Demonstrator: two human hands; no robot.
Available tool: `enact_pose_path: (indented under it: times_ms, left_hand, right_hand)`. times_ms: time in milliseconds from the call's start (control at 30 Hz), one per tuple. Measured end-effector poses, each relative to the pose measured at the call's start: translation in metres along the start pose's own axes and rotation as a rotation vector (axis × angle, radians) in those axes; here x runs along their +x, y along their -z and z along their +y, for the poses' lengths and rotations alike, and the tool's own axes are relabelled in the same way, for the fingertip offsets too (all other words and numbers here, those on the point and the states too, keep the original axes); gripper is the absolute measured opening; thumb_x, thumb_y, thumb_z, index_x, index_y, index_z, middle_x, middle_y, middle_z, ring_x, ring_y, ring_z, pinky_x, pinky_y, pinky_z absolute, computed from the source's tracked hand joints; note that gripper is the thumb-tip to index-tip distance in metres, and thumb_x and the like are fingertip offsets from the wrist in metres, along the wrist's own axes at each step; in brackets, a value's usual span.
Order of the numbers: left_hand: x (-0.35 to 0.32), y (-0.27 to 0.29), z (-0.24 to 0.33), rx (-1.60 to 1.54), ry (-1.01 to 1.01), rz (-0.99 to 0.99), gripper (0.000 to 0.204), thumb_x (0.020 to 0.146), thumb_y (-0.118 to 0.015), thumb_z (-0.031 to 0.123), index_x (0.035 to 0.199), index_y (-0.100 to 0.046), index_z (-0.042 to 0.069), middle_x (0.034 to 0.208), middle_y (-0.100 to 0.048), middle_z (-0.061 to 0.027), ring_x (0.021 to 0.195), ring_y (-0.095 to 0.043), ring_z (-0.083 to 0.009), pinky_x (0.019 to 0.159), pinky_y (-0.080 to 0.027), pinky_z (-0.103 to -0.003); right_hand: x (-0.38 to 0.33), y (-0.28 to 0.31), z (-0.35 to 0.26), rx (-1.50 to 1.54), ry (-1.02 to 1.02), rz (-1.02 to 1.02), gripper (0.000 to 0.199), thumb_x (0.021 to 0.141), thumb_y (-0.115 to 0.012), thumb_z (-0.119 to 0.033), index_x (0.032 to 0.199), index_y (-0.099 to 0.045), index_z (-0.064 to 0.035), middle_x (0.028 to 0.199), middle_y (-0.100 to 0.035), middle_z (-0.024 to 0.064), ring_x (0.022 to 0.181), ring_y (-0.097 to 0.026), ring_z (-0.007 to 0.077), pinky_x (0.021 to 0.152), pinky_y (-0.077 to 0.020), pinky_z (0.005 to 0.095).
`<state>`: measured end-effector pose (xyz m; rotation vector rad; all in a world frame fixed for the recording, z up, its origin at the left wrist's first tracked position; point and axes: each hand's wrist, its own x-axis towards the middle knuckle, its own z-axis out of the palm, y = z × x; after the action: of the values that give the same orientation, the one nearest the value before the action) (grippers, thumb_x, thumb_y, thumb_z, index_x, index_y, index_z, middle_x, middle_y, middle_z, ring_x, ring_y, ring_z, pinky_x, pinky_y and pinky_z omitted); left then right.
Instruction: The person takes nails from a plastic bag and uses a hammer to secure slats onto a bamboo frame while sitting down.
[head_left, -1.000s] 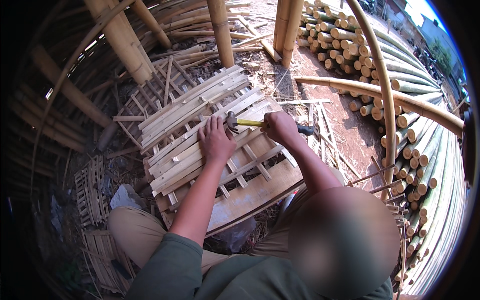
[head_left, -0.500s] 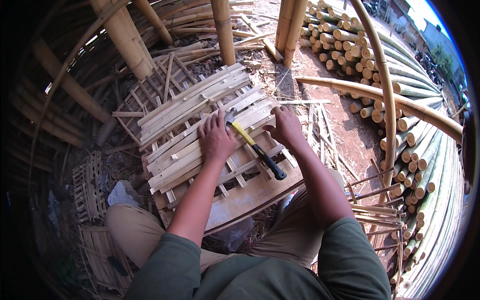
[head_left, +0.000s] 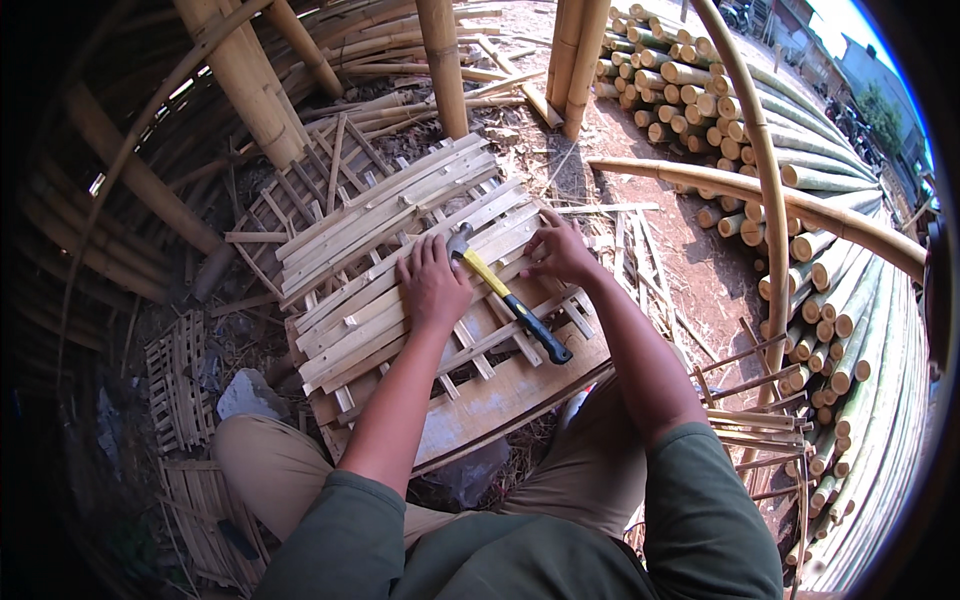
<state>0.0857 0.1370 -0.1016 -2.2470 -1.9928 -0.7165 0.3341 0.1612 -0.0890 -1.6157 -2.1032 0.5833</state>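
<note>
In front of me lies a slatted panel of pale bamboo strips (head_left: 375, 312) laid across thinner crosspieces, resting on a wooden board (head_left: 450, 425). My left hand (head_left: 436, 283) lies flat on the strips, its fingers stretched out. A claw hammer (head_left: 485, 272) with a yellow and black handle rests on the panel between my hands, its head beside my left fingertips; neither hand grips it. At the right ends of the strips, my right hand (head_left: 562, 252) has its thumb and fingers bent around a bamboo slat (head_left: 512, 270).
Another slatted piece (head_left: 385, 215) lies just beyond. Bamboo posts (head_left: 443, 70) stand at the back. Cut bamboo poles (head_left: 845, 290) are stacked at the right, with a bent pole (head_left: 740, 182) crossing before them. Small slatted frames (head_left: 180, 380) sit at the left, near my knee.
My right hand has shifted slightly left and its fingers have spread around the slat end. My left hand and the hammer stay nearly in place.
</note>
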Motion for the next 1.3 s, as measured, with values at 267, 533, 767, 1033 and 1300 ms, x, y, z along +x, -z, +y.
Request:
enact_pose_path:
  times_ms: [267, 533, 767, 1033, 1300]
  left_hand:
    - [0.001, 0.0, 0.002, 0.008, -0.007, 0.009, 0.048, 0.09, -0.05, 0.022, 0.135, -0.046, 0.006, 0.141, -0.05, -0.0135, 0.137, -0.041, -0.0283, 0.115, -0.023, -0.054]
    - [0.001, -0.002, 0.0, 0.015, -0.015, 0.027, 0.048, 0.089, -0.051, 0.022, 0.134, -0.046, 0.006, 0.14, -0.051, -0.0141, 0.136, -0.041, -0.0289, 0.115, -0.022, -0.054]
    - [0.0, -0.002, 0.0, 0.012, -0.021, 0.039, 0.045, 0.089, -0.051, 0.022, 0.131, -0.048, 0.006, 0.14, -0.051, -0.0136, 0.135, -0.042, -0.0286, 0.114, -0.023, -0.053]
    - [0.0, -0.001, 0.001, 0.02, -0.02, 0.03, 0.041, 0.089, -0.051, 0.021, 0.126, -0.051, 0.006, 0.14, -0.051, -0.0141, 0.136, -0.042, -0.0289, 0.114, -0.024, -0.053]
    - [0.001, -0.002, 0.001, 0.008, -0.014, 0.016, 0.039, 0.089, -0.049, 0.023, 0.124, -0.05, 0.006, 0.141, -0.049, -0.0134, 0.138, -0.039, -0.028, 0.115, -0.022, -0.057]
  right_hand:
    - [-0.001, -0.011, 0.005, 0.016, -0.039, 0.129, 0.038, 0.051, -0.092, -0.031, 0.081, -0.073, -0.019, 0.151, -0.04, 0.0151, 0.137, -0.039, 0.033, 0.112, -0.0217, 0.0561]
    - [-0.001, -0.013, 0.003, 0.078, -0.065, 0.132, 0.037, 0.052, -0.092, -0.032, 0.081, -0.072, -0.0189, 0.151, -0.04, 0.0121, 0.136, -0.04, 0.031, 0.11, -0.0239, 0.0517]
    - [0.0, -0.01, 0.0, 0.047, -0.113, 0.073, 0.037, 0.052, -0.092, -0.03, 0.083, -0.073, -0.0201, 0.153, -0.038, 0.0121, 0.137, -0.039, 0.0313, 0.109, -0.0248, 0.0514]
    - [0.0, -0.009, -0.003, 0.015, -0.136, 0.067, 0.036, 0.052, -0.092, -0.03, 0.081, -0.073, -0.0195, 0.154, -0.036, 0.0123, 0.137, -0.04, 0.032, 0.108, -0.0256, 0.0518]
    - [-0.001, -0.008, -0.004, 0.016, -0.144, 0.065, 0.036, 0.053, -0.092, -0.03, 0.083, -0.074, -0.0193, 0.155, -0.035, 0.013, 0.136, -0.041, 0.0321, 0.106, -0.0267, 0.0516]
